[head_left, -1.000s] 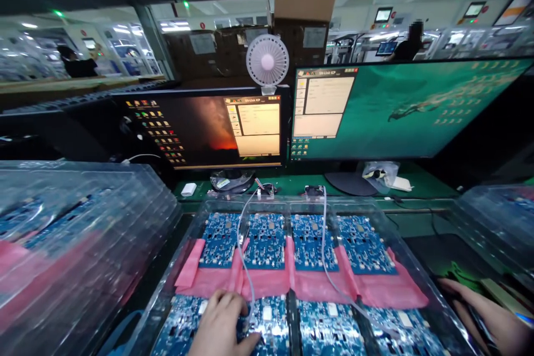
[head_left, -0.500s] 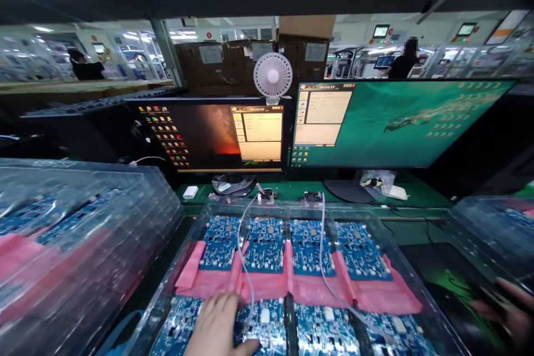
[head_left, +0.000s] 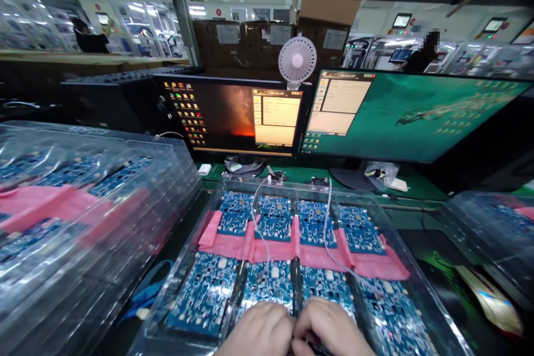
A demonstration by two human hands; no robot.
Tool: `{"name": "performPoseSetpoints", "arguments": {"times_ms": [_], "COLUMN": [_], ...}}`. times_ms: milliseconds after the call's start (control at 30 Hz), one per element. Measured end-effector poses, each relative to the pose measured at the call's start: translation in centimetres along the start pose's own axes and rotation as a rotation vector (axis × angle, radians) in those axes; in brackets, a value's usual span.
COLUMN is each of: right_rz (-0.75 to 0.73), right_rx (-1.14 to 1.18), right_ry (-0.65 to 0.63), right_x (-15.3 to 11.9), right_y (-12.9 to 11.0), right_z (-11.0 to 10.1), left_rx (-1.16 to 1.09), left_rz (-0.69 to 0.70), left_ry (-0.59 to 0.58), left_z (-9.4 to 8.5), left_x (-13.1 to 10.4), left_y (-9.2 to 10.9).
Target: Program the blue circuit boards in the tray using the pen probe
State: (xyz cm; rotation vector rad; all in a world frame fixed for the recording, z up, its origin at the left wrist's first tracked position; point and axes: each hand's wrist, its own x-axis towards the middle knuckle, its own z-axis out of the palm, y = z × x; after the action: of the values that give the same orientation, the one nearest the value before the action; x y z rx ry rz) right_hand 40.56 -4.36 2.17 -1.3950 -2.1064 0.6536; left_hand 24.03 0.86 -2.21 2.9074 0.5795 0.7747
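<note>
Both hands are side by side at the bottom centre, over the near row of blue circuit boards in a clear plastic tray. My left hand has its fingers curled and touches or nearly touches my right hand. The right fingers are bent inward around something dark that I cannot make out. Pink sheet runs between the two rows of boards. Two thin white cables lie across the tray and end on near-row boards.
Stacked clear trays with boards stand at left, another tray at right. A mouse lies on the right. Two monitors and a small fan stand behind. People are far back.
My left hand has moved right and down, its fingers now curled. My right hand has come from the mouse area to beside it. The view has shifted left and down.
</note>
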Motion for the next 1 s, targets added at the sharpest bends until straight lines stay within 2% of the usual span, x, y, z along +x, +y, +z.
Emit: {"name": "performPoseSetpoints", "arguments": {"times_ms": [67, 100, 167, 267, 333, 400, 467, 533, 567, 667, 733, 867, 1000], "right_rz": [-0.063, -0.081, -0.083, -0.065, -0.055, 0.098, 0.398, 0.617, 0.642, 0.579, 0.609, 0.714, 0.702], "right_rx": [0.001, 0.004, -0.005, -0.041, 0.039, 0.176, 0.262, 0.311, 0.343, 0.442, 0.467, 0.450, 0.451], "right_ry": [-0.060, -0.090, -0.149, -0.199, -0.138, 0.057, 0.268, 0.342, 0.320, 0.215, 0.166, 0.131, 0.136], "right_x": [0.2, 0.1, -0.1, -0.6, -0.8, -0.6, 0.2, 1.4, 2.1, 3.6, 4.0, 3.9, 3.7], "right_y": [0.2, 0.4, 0.7, 0.7, 0.5, 0.3, 0.5, 1.3, 1.8, 3.6, 4.5, 5.1, 5.1], "right_z": [0.2, 0.5, 1.4, 2.6, 2.6, 1.9, 1.1, 0.9, 1.0, 2.4, 3.4, 4.3, 4.3], "left_rx": [0.020, 0.010, -0.021, -0.061, -0.108, -0.182, -0.239, -0.246, -0.234, -0.199, -0.192, -0.192, -0.208], "left_rz": [0.007, 0.003, -0.027, -0.108, -0.187, -0.300, -0.389, -0.400, -0.382, -0.321, -0.304, -0.273, -0.269], "left_ry": [0.047, 0.013, -0.132, -0.325, -0.383, -0.418, -0.443, -0.484, -0.508, -0.567, -0.599, -0.665, -0.698], "left_z": [1.4, 1.9, 2.0, 0.5, -1.1, -2.6, -3.3, -3.3, -3.0, -2.1, -1.8, -1.6, -1.6], "left_x": [-1.0, -1.4, -1.8, -1.6, -1.0, -0.5, -0.1, -0.1, -0.1, -0.4, -0.5, -0.3, -0.1], "left_y": [0.0, -0.1, -0.2, -0.3, -0.4, -0.5, -0.6, -0.7, -0.7, -0.8, -0.9, -1.1, -1.1]}}
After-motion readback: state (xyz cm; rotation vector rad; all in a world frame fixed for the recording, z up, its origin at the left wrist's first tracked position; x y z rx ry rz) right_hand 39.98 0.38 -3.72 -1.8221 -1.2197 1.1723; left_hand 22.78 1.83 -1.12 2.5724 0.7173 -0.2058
